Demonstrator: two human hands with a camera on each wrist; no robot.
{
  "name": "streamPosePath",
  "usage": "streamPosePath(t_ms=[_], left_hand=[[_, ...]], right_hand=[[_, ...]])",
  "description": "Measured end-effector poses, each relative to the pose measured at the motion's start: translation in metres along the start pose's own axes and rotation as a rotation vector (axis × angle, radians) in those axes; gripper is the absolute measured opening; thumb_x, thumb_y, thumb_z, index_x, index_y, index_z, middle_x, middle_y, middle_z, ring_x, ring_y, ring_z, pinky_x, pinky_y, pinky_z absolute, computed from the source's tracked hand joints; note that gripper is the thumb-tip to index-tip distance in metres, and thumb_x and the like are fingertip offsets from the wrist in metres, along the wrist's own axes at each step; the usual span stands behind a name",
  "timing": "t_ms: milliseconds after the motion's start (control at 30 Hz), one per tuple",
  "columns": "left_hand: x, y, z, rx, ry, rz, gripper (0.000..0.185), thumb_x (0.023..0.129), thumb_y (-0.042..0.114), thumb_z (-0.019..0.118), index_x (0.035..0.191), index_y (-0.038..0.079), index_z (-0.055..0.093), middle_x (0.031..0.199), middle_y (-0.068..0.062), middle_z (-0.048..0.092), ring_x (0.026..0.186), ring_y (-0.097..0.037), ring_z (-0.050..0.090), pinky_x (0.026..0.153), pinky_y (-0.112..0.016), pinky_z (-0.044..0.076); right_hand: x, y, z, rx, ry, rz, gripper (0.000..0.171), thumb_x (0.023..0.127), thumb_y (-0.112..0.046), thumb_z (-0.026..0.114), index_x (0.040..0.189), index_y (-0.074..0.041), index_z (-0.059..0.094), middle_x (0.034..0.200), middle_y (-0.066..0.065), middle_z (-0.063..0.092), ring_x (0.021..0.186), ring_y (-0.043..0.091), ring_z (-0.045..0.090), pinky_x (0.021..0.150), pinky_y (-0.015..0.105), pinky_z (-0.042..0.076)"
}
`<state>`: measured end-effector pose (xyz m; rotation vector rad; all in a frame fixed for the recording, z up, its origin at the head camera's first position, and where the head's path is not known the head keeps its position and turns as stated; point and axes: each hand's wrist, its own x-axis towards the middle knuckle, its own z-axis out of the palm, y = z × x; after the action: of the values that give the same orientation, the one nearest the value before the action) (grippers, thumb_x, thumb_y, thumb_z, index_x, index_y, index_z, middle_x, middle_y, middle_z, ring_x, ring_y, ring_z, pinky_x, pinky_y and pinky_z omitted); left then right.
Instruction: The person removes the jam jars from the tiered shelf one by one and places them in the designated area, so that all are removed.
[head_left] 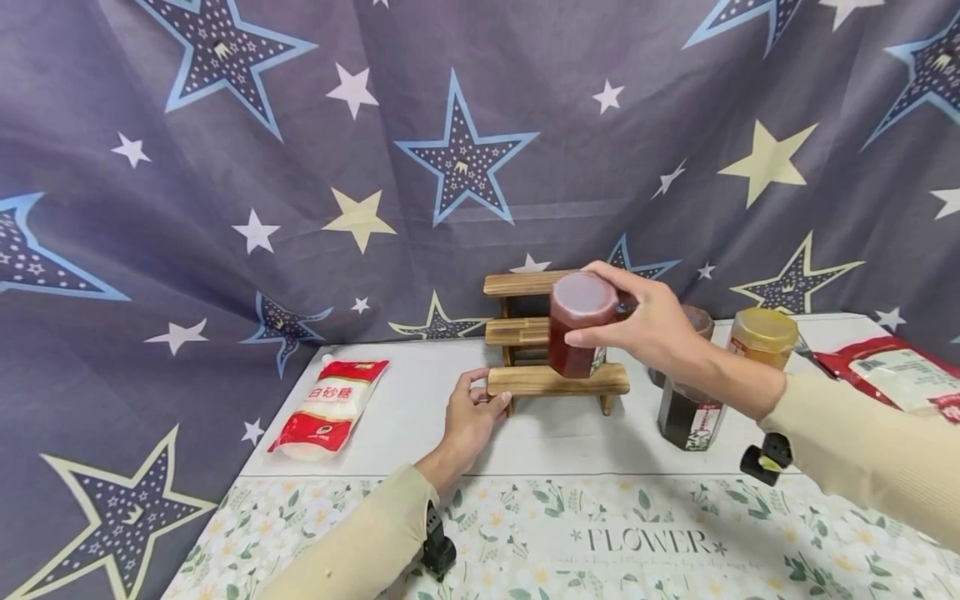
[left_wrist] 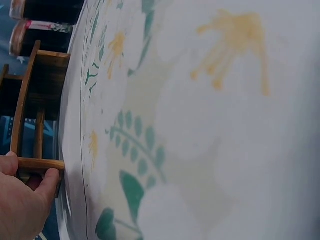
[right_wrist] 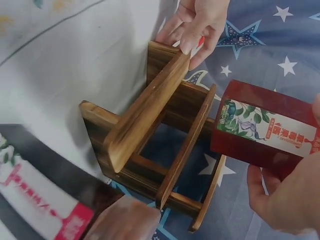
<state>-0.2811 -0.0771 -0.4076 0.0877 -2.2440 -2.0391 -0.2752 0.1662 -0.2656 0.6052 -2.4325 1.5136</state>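
Observation:
A stepped wooden rack (head_left: pixel 555 379) stands on the white table (head_left: pixel 420 417) against the star cloth. My left hand (head_left: pixel 471 417) grips the left end of its lowest step (right_wrist: pixel 145 115), thumb and fingers (left_wrist: pixel 50 182) curled round the slat (left_wrist: pixel 40 164). My right hand (head_left: pixel 645 321) holds a dark red jar (head_left: pixel 579 325) by its upper part, just above the lowest step, tilted slightly. In the right wrist view the red jar (right_wrist: pixel 265 131) with its flowered label hangs beside the rack's top steps.
A dark jar (head_left: pixel 688 412) and an amber jar (head_left: pixel 762 336) stand right of the rack, another brown-lidded jar (head_left: pixel 697 321) behind my wrist. A red-and-white sugar pouch (head_left: pixel 330 408) lies at left, a red packet (head_left: pixel 896 375) at far right. A floral mat (head_left: pixel 585 542) covers the near table.

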Motion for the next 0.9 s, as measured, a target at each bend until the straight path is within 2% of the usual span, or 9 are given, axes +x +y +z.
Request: streamPosePath(t_ms=[133, 300, 500, 700, 900], left_hand=[[0.001, -0.002, 0.0, -0.007, -0.003, -0.002, 0.05, 0.087, 0.0, 0.068, 0.132, 0.006, 0.047, 0.096, -0.016, 0.065, 0.079, -0.016, 0.064, 0.081, -0.034, 0.059], [0.003, -0.004, 0.0, -0.016, -0.007, 0.001, 0.052, 0.087, 0.0, 0.068, 0.134, 0.005, 0.046, 0.1, -0.017, 0.065, 0.083, -0.018, 0.065, 0.081, -0.033, 0.059], [0.001, -0.003, -0.001, -0.025, 0.003, 0.006, 0.052, 0.088, -0.001, 0.067, 0.134, 0.005, 0.045, 0.101, -0.018, 0.065, 0.086, -0.02, 0.066, 0.082, -0.035, 0.059], [0.001, -0.004, -0.001, -0.016, 0.002, 0.012, 0.052, 0.087, -0.001, 0.068, 0.134, 0.004, 0.046, 0.098, -0.017, 0.065, 0.084, -0.02, 0.066, 0.081, -0.035, 0.059], [0.001, -0.003, 0.0, -0.014, 0.002, 0.008, 0.051, 0.087, -0.001, 0.068, 0.132, 0.005, 0.047, 0.097, -0.016, 0.065, 0.083, -0.02, 0.066, 0.08, -0.034, 0.059]], right_hand=[[-0.01, 0.0, -0.009, 0.022, 0.019, -0.007, 0.067, 0.066, -0.029, 0.09, 0.126, -0.028, 0.059, 0.115, -0.001, 0.064, 0.103, 0.013, 0.058, 0.081, 0.026, 0.053], [-0.019, -0.006, -0.029, 0.019, 0.063, 0.023, 0.066, 0.07, -0.026, 0.088, 0.128, -0.03, 0.058, 0.115, 0.0, 0.063, 0.102, 0.013, 0.058, 0.079, 0.018, 0.051], [-0.024, -0.004, -0.056, -0.049, 0.091, 0.047, 0.062, 0.073, -0.025, 0.086, 0.127, -0.03, 0.057, 0.11, -0.002, 0.063, 0.095, 0.01, 0.059, 0.068, 0.02, 0.056], [-0.038, 0.004, -0.082, -0.128, 0.126, 0.104, 0.064, 0.075, -0.027, 0.085, 0.131, -0.03, 0.055, 0.11, -0.002, 0.061, 0.094, 0.011, 0.055, 0.064, 0.018, 0.052], [-0.045, 0.01, -0.103, -0.099, 0.201, 0.113, 0.064, 0.075, -0.018, 0.084, 0.132, -0.026, 0.056, 0.104, -0.006, 0.062, 0.089, 0.006, 0.056, 0.064, 0.013, 0.053]])
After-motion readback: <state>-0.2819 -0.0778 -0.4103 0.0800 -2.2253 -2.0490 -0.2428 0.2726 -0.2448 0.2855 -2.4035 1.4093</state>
